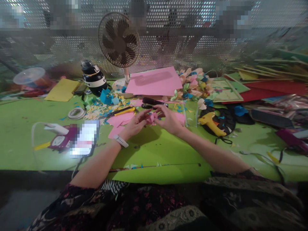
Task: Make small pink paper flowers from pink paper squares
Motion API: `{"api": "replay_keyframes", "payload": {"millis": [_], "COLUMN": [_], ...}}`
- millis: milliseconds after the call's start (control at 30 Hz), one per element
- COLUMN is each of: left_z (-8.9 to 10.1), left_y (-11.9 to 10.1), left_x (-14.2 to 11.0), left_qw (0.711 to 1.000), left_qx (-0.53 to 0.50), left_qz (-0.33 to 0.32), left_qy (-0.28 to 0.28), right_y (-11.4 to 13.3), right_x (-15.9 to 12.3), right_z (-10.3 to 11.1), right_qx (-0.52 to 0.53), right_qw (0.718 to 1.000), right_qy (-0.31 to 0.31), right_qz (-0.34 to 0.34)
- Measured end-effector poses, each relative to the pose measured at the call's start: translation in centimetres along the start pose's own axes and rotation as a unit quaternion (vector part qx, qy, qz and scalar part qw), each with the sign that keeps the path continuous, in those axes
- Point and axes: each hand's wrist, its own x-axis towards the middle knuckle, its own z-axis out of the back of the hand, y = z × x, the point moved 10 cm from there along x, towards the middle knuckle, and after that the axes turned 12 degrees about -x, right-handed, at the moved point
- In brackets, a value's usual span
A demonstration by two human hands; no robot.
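Between my two hands, over the green table, is a small folded pink paper piece [151, 118]. My left hand [136, 123], with a white watch [120, 141] on its wrist, pinches it from the left. From the right, the thumb and fingers of my right hand [168, 119] close on it too. Just beyond my fingertips lies a black stapler [154, 102]. Pink paper scraps [121, 119] lie under and beside my left hand. A yellow box cutter [124, 111] rests on the scraps to the left.
A pink sheet [154, 81] lies behind the stapler, beside a pile of folded paper flowers [193, 83]. A yellow glue gun [213, 123] rests on a black round object at right. A lit phone [85, 138], black bottle [93, 78], tape roll [76, 113] and fan [119, 41] stand or lie left.
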Motion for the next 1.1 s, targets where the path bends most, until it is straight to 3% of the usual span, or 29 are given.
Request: {"api": "replay_keyframes", "payload": {"millis": [133,333,467,633,933,1100], "left_z": [-0.2,-0.3,0.0,0.3,1.0,0.9], "left_y": [-0.2,-0.2,-0.9,-3.2,-2.9,-2.5], "left_x": [0.0,0.0,-0.2,-0.9,-1.1,-1.1], "left_qw": [0.999,0.999,0.997,0.977,0.980,0.986], "left_qx": [-0.027,-0.036,0.049,0.156,0.096,0.049], "left_qz": [-0.016,-0.028,-0.058,-0.127,-0.132,-0.114], "left_qy": [0.008,0.017,-0.009,-0.073,-0.115,-0.107], "right_y": [1.8,2.0,1.9,1.3,0.6,0.5], "right_x": [-0.4,-0.4,-0.4,-0.6,-0.7,-0.7], "right_z": [0.4,0.3,0.7,0.6,0.9,0.8], "right_qx": [-0.082,-0.092,-0.075,0.017,0.087,0.112], "right_qw": [0.990,0.986,0.990,0.998,0.993,0.990], "right_qy": [-0.041,-0.052,-0.064,-0.055,-0.077,-0.071], "right_qz": [0.104,0.126,0.105,0.035,-0.030,-0.041]}}
